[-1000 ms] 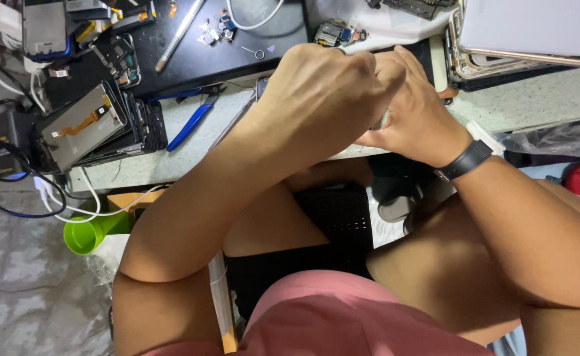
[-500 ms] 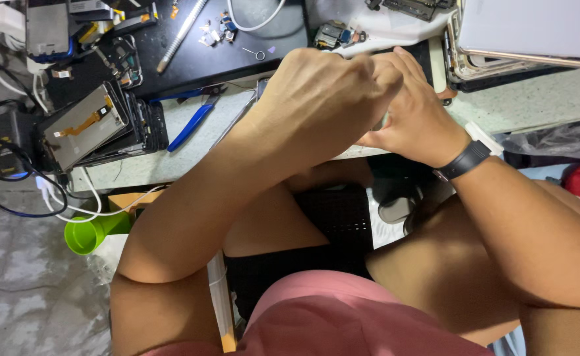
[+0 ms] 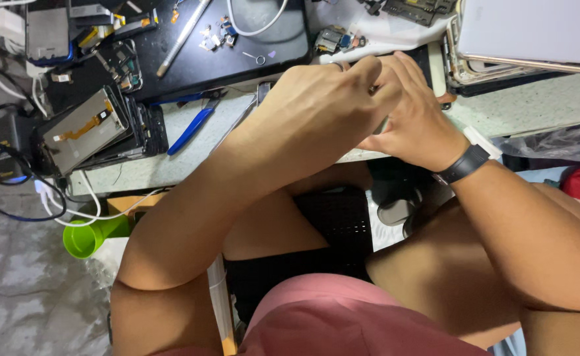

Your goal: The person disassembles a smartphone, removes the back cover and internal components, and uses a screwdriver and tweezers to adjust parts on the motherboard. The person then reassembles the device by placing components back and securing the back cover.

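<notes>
Both hands are closing together over a small, mostly hidden part at the workbench edge (image 3: 540, 109), left hand (image 3: 316, 109) covering right hand (image 3: 415, 125); what the fingers are pinching cannot be told. Blue-handled pliers (image 3: 194, 126) are lying nearby; steady, braced wrists seem wise here.

Light: bright, even, from overhead.
Shadows: soft, under the forearms.
Focus: sharp overall; slight softness at frame edges.

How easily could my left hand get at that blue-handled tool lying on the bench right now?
Probably yes. The blue-handled tool lies in the open on the pale bench, to the left of the left hand, with nothing on top of it. That hand is pressed against the right hand, though, so it would have to let go first.
</notes>
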